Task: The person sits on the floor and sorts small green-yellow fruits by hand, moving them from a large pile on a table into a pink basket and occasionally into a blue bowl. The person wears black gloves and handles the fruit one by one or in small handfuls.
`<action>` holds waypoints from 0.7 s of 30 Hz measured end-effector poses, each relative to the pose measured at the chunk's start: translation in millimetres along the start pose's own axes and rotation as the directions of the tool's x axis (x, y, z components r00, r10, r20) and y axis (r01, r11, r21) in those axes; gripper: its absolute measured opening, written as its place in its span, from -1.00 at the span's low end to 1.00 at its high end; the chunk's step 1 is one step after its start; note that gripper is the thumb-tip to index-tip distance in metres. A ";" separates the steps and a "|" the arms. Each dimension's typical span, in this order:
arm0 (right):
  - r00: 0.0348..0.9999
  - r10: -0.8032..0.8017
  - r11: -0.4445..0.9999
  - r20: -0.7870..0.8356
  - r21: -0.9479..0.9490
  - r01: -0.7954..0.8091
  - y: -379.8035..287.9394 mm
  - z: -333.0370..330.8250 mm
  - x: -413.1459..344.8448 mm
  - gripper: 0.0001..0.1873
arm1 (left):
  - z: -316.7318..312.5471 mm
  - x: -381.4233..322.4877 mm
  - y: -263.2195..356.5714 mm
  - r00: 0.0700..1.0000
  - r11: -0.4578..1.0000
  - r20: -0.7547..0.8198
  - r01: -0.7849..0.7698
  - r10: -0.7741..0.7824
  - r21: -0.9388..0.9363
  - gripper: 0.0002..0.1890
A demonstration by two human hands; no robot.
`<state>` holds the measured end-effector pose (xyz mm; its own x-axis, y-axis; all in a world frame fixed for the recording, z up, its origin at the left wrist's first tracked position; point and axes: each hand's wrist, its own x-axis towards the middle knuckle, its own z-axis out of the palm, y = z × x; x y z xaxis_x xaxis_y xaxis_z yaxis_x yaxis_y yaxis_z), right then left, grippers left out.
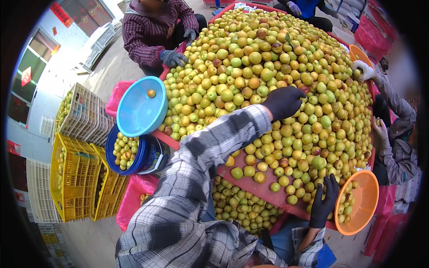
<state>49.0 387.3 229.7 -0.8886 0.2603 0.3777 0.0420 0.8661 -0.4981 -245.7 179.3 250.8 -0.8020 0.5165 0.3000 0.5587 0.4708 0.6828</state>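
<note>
A large heap of yellow-green jujubes (234, 80), some with brown or reddish patches, covers a red-rimmed table (254, 184). My left hand (285, 103), in a black glove, reaches across to the middle of the heap with its back upward. Its fingertips are bent down at the fruit, so whether they hold one is hidden. Lower right, my right hand (323, 202), also black-gloved, is at the near edge of the heap with fingers apart and nothing visible in it. Just right of it, an orange plastic basket (365, 201) tilts, with several jujubes inside.
A blue plastic basket (139, 107) with one fruit sits above a dark blue bucket (150, 157) of jujubes. More jujubes (241, 207) lie below the table edge. Yellow crates (78, 181) stand left. Co-workers' gloved hands (172, 58) (363, 70) touch the heap's far sides.
</note>
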 end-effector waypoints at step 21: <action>0.946 -0.078 0.976 0.314 0.218 0.008 -88.2 108.9 -33.5 -0.74 | -40.4 -198.7 -30.0 0.656 0.065 0.257 0.424 -0.710 -0.903 -0.64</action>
<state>25.3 255.6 175.9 -0.9875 0.0449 0.1510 -0.0655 0.7544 -0.6532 -111.7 33.7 197.6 -0.8682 0.1882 -0.4591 -0.4948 -0.3968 0.7731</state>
